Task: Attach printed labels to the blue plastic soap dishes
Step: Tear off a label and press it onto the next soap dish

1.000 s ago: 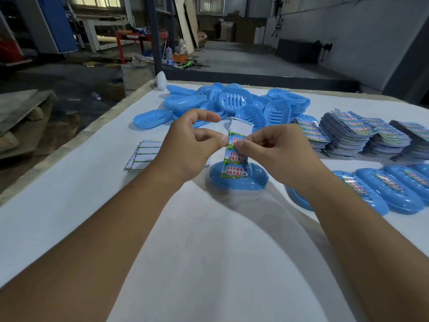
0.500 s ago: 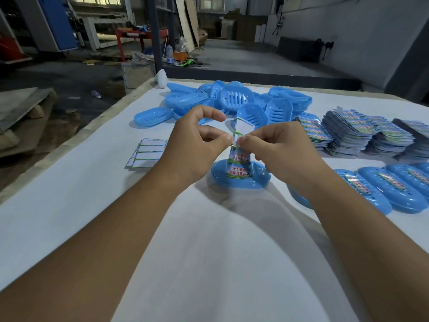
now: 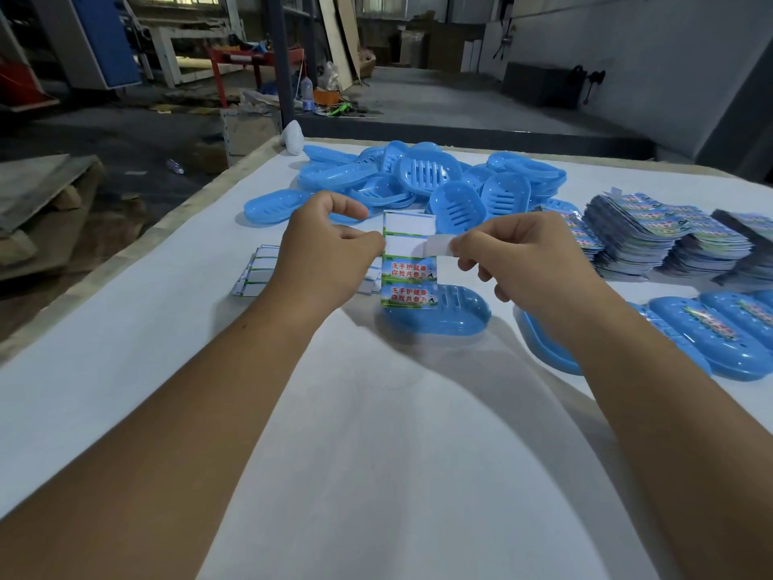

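Above the blue soap dish (image 3: 443, 318), a label sheet (image 3: 408, 259) is pinched at its left edge by the left hand (image 3: 326, 257). At 3 o'clock of the sheet, a peeled label (image 3: 437, 247) is pinched by the right hand (image 3: 527, 265).

A factory workshop — bare concrete floor (image 3: 439, 98), leaning boards (image 3: 336, 39), a wooden pallet (image 3: 42, 190), and a desk (image 3: 376, 454) heaped with soap dishes (image 3: 426, 177) and label stacks (image 3: 652, 240).
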Available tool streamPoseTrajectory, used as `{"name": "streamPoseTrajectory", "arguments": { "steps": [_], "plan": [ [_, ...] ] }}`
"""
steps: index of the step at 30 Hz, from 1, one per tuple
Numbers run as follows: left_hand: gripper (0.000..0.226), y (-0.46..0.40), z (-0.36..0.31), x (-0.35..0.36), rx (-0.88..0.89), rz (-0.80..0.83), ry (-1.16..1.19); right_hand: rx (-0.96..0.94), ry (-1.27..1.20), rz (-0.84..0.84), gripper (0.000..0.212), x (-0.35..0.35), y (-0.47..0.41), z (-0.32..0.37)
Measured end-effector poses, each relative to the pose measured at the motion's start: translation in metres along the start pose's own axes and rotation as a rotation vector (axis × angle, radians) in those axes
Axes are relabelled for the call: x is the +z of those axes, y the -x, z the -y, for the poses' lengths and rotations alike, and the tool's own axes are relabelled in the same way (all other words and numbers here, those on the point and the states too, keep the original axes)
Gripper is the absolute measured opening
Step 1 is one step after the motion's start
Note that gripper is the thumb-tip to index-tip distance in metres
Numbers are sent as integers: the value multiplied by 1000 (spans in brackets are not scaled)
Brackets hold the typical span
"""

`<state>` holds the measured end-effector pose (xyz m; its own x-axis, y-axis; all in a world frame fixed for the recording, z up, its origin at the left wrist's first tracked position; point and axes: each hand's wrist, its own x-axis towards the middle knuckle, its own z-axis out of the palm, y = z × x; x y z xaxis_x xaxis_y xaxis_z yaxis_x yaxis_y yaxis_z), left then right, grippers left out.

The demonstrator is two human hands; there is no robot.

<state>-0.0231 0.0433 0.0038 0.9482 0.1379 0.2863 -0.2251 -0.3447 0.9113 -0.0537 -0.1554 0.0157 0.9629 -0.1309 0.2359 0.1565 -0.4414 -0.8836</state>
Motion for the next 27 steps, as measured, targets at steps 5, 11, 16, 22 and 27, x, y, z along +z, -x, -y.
{"name": "streamPoseTrajectory", "arguments": {
  "steps": [5,11,16,22,27],
  "plan": [
    [26,-4,4,-5,-5,-26,-153,46,-27,-20,21,-3,-2,1],
    [25,-6,8,-9,28,-65,-389,94,-53,-22,20,-6,-2,2],
    [33,-7,11,-15,34,-45,-826,106,-24,-15,23,-6,-2,2],
    [33,-7,10,-17,60,-5,-1140,91,8,6,25,-2,-2,0],
    [13,-2,6,-8,116,-15,-715,54,55,-8,20,1,-1,0]
  ]
}}
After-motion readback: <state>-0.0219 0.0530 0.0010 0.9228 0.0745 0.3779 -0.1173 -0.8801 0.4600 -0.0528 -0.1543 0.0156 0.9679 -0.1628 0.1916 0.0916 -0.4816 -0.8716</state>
